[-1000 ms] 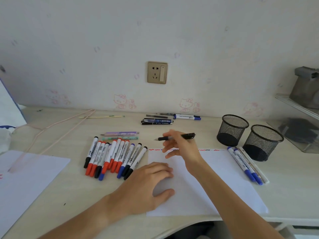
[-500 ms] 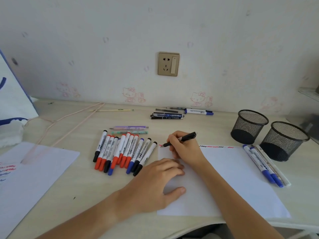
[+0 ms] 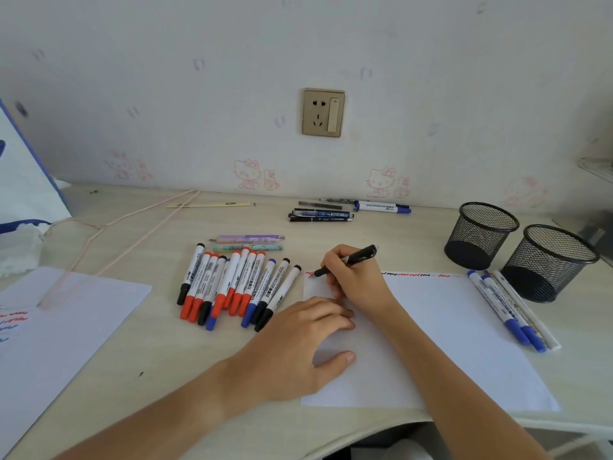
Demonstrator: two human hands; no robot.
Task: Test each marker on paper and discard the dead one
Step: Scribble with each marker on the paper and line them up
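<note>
My right hand [image 3: 356, 279] grips a black pen [image 3: 360, 255] in a writing hold, its tip at the top left corner of a white sheet [image 3: 447, 333]. A row of red and black squiggles runs along that sheet's top edge. My left hand [image 3: 298, 346] rests flat on the sheet's left side. A row of several red-, blue- and black-capped whiteboard markers [image 3: 232, 287] lies just left of the sheet. Three markers [image 3: 510, 313], two of them blue-capped, lie at the sheet's right edge.
Two black mesh cups [image 3: 481, 234] [image 3: 550, 260] stand at the right. More pens [image 3: 320, 214] and a blue marker [image 3: 381, 206] lie near the wall. Pastel pens [image 3: 248, 242] sit behind the marker row. A second scribbled sheet [image 3: 59, 327] lies at left, under a pink hanger [image 3: 109, 237].
My right hand came down from the air above the sheet and set the pen tip on the paper's top left corner. The left hand stayed on the sheet.
</note>
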